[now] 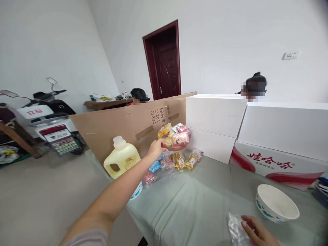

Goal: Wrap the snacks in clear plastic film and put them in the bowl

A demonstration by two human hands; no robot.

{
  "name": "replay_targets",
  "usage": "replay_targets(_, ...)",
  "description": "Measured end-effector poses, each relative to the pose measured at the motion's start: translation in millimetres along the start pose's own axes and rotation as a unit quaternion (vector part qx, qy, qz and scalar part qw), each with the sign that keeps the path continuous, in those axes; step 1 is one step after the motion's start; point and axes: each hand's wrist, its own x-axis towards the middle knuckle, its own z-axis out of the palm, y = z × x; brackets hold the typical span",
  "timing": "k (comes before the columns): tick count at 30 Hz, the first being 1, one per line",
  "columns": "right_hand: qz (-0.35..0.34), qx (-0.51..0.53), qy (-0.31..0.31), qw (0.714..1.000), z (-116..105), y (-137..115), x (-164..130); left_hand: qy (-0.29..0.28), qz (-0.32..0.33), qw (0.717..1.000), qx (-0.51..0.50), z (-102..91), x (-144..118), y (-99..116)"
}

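Note:
My left hand [156,150] reaches across the table, its fingers closed on the near-left rim of a red bowl [179,147]. Several wrapped snacks [180,137] are piled in the bowl, which is tilted toward me. Below it, more wrapped snacks in blue, pink and yellow [179,161] lie loose on the cloth. At the lower right, my right hand [257,230] pinches a crumpled clear plastic bag [237,229]. Close to that hand stands a white paper bowl [276,203] with a blue pattern, with nothing visible inside.
A pale yellow jug [123,157] stands left of my forearm, a patterned paper bowl [137,191] partly hidden beside it. Brown cardboard [115,124] and white boxes [215,116] wall the table's far side. Two people sit behind them. A scooter [56,126] stands left.

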Motion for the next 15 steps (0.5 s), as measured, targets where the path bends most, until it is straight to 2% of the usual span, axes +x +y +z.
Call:
replay_targets(2,-0.014,-0.076,0.019,0.997,-9.4,-9.1,1.6,-0.014,0.041,0.999,-0.020,4.7,-36.4,3.1)
replay_targets(4,-0.024,-0.171,0.011,0.985,-12.5,-20.1,0.3,-0.037,0.079,0.995,-0.045,17.8,-77.1,5.1)
replay_targets(6,-0.031,-0.273,0.015,0.961,-11.1,-27.8,-3.4,-0.065,0.112,0.989,-0.071,35.9,-119.4,5.7)
replay_targets(9,-0.082,-0.392,0.075,0.913,-5.9,-28.4,-11.4,-0.101,0.159,0.969,-0.161,62.9,-176.5,4.5)
replay_targets(11,-0.116,-0.401,0.108,0.902,-4.1,-22.7,-15.6,-0.129,0.168,0.955,-0.206,76.9,-204.4,3.2)
replay_targets(15,-0.104,-0.300,0.162,0.934,-11.1,-13.6,-18.3,-0.158,0.161,0.947,-0.230,94.2,-230.8,-2.9)
